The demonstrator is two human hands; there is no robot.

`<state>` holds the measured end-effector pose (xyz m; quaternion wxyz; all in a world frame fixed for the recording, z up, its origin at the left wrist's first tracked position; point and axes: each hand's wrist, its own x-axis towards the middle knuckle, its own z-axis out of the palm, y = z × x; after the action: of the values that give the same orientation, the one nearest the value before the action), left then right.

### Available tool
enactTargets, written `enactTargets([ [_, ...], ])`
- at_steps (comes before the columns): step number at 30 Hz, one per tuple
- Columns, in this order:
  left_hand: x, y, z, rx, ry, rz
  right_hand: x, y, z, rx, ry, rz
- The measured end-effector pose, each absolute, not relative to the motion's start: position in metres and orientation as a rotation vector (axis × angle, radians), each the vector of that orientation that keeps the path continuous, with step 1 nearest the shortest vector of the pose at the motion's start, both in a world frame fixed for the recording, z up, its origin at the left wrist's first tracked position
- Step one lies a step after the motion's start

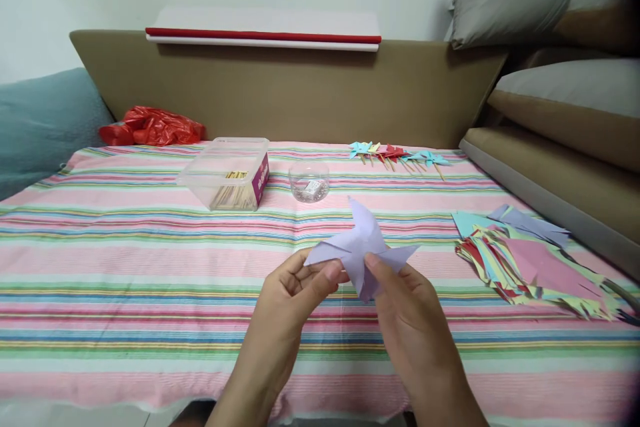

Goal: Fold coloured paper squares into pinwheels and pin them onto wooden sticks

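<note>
A lavender paper pinwheel, its blades folded in to the middle, is held up over the striped cloth. My right hand pinches it, with the thumb pressed near its centre and the fingers behind. At its left side, my left hand has curled fingers under one blade and the thumb close to its edge. Beyond the pinwheel stands a round clear tub with small shiny pieces and a white label inside. A clear plastic box to its left holds many thin wooden sticks.
Several finished pinwheels on sticks lie at the back right. Cut paper sheets are piled at the right, with dark scissors handles beside them. A red plastic bag lies back left. Cushions border the right side.
</note>
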<state>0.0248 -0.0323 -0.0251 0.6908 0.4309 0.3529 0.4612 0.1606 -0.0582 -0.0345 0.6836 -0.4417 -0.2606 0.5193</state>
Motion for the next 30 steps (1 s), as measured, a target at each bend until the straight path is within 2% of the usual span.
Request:
enactTargets([
  [8, 0.04, -0.038, -0.031, 0.86, 0.875, 1.149, 0.131, -0.056, -0.041, -0.934, -0.451, 1.208],
  [18, 0.036, -0.034, -0.031, 0.769, 0.943, 1.269, 0.134, -0.054, -0.044, -1.038, -0.625, 1.141],
  [21, 0.031, -0.03, -0.029, 0.671, 0.943, 1.308, 0.148, -0.058, -0.039, -1.085, -0.773, 0.874],
  [26, 0.023, -0.024, -0.029, 0.583, 0.877, 1.334, 0.172, -0.066, -0.037, -1.223, -1.499, 0.204],
  [30, 0.023, -0.025, -0.028, 0.574, 0.854, 1.32, 0.175, -0.068, -0.039, -1.235, -1.762, 0.05],
])
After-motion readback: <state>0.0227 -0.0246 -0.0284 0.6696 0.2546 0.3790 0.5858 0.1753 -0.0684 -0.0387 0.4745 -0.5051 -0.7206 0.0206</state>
